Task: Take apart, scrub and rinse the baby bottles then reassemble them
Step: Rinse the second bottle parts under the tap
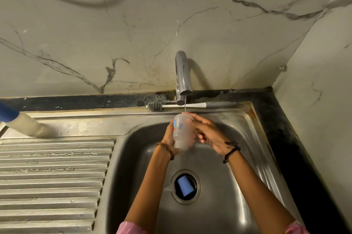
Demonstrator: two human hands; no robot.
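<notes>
A clear baby bottle body (182,130) with blue and red print is held upside down over the sink basin, its neck pointing down and water dripping from it. My left hand (169,136) grips it from the left side. My right hand (206,131) touches its upper end from the right, fingers curved over it. A thin stream of water runs from the chrome tap (182,77) onto the bottle's base. A blue bottle cap (184,185) lies in the drain. A bottle brush (182,105) with a grey head and white handle lies on the sink's back ledge.
The steel sink basin (238,195) fills the lower middle, with a ribbed draining board (53,176) to its left. Another bottle with a blue top (21,121) lies on the board's far left. A marble wall stands behind and a black counter (297,157) edge at right.
</notes>
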